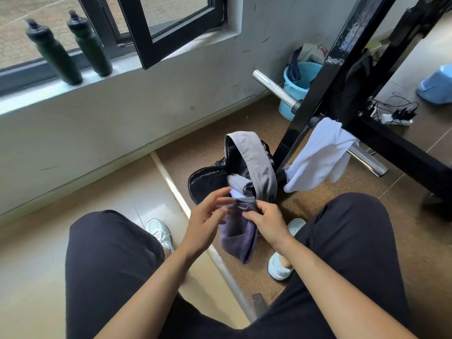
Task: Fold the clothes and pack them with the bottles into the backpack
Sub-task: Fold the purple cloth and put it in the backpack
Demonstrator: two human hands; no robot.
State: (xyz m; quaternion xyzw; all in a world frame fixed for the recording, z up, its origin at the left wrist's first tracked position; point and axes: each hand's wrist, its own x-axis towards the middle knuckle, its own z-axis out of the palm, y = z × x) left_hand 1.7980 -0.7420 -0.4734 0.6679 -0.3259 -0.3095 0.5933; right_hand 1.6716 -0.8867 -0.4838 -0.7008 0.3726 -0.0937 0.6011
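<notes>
Purple-grey garment (236,234), crumpled, hanging

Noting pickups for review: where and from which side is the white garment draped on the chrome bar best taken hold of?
Probably at the top fold of the white garment, where it bends over the chrome bar, coming from above: both ends hang loose below, so lifting straight up there should free it without dragging.

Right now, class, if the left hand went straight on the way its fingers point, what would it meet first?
Probably the purple garment that the right hand grips, just ahead of the left hand; depth is unclear. The open backpack lies behind it.
</notes>
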